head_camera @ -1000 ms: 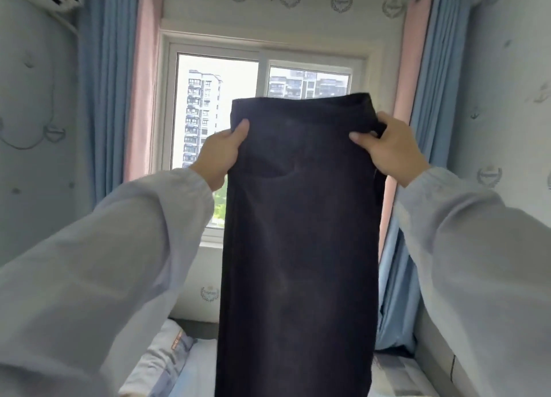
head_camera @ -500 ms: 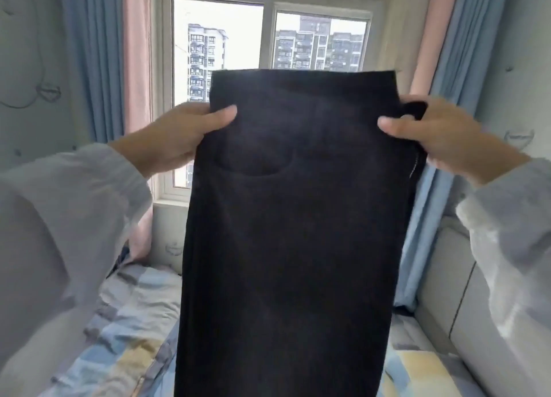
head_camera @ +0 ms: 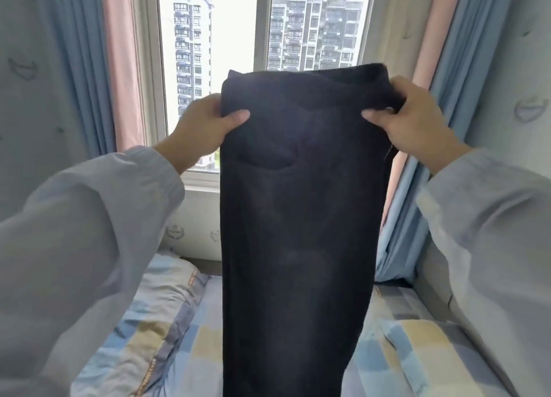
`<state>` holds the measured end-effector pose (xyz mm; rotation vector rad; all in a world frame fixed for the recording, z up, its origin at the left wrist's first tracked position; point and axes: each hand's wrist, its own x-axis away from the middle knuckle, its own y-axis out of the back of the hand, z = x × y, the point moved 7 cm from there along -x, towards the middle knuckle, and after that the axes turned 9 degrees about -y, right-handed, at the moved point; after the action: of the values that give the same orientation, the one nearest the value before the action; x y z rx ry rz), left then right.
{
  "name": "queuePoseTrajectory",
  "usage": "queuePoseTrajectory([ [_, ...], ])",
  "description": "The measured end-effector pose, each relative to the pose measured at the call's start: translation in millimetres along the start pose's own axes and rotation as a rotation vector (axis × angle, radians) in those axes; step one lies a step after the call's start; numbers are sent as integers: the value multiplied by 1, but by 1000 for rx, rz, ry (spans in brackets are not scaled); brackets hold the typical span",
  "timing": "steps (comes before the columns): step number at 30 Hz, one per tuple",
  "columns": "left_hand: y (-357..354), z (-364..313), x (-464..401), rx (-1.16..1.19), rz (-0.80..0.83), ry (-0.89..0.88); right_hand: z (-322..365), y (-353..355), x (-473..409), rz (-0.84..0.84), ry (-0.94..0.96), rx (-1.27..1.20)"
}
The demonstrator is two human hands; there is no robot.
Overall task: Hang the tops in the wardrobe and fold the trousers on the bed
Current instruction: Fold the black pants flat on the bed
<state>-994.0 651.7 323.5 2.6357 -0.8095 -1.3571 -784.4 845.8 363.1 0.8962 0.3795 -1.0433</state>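
A pair of dark navy trousers (head_camera: 298, 217) hangs upright in front of me, held up by the waistband with its legs dropping out of the bottom of the view. My left hand (head_camera: 205, 128) grips the waistband's left corner, thumb on the front. My right hand (head_camera: 417, 119) grips the right corner, where the fabric bunches under the fingers. A pocket seam shows just below the waistband. The bed (head_camera: 185, 322) with a blue, yellow and white checked cover lies beneath the trousers. No wardrobe or tops are in view.
A window (head_camera: 238, 39) with tower blocks outside is straight ahead, flanked by blue and pink curtains (head_camera: 89, 68). A padded grey headboard (head_camera: 432, 277) runs along the right side of the bed. A pillow (head_camera: 167, 277) lies at the far left.
The trousers have come lower relative to the window, and my hands have drawn closer together on the waistband. My view has tilted down, showing more of the bed.
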Motion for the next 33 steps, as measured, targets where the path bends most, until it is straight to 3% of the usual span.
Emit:
queuePoseTrajectory([
  [8,17,-46,-1,71,24,-132,42,42,22,-108,95,54],
  [18,53,-138,26,71,-93,-309,101,107,56,-151,193,46],
  [23,68,-168,25,47,-140,-420,111,119,52,-205,93,9],
  [28,56,-132,22,-2,-121,-347,89,88,39,-148,79,-10],
  [31,33,-71,22,-13,-94,-213,47,44,26,-47,95,21],
  [33,10,-17,25,-21,-39,-96,0,5,16,26,10,65],
])
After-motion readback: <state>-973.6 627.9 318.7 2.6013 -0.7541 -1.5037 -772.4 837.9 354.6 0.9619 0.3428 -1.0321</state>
